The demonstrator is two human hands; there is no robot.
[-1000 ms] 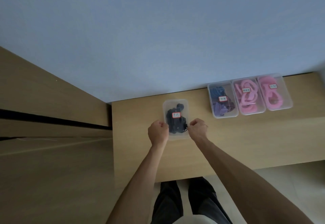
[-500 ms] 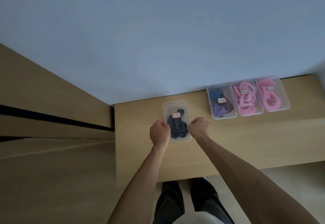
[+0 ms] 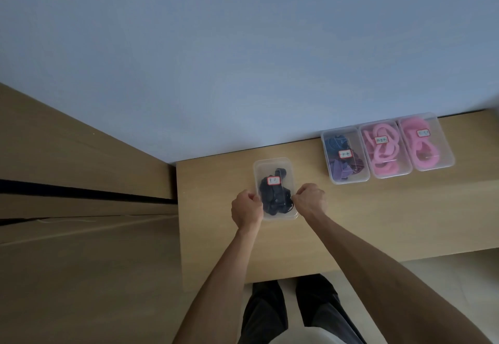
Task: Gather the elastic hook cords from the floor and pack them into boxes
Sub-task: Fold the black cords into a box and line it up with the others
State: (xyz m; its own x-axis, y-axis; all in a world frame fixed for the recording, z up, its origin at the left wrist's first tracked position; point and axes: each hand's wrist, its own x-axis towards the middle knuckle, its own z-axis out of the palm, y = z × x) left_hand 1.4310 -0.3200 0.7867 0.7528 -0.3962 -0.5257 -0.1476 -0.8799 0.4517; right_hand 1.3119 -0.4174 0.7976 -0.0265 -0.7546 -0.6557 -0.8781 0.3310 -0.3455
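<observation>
Three filled boxes (image 3: 386, 149) sit packed; both hands — left hand (image 3: 246, 211), right hand (image 3: 310, 200) — grip the fourth box (image 3: 274, 164), seemingly closing it.

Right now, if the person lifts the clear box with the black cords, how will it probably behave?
The clear box looks like thin plastic, so it is probably light and may flex a little. Its smooth walls could be slippery, but the left hand and right hand press on opposite sides. The black cords look loosely bundled and may shift if it tilts.
</observation>
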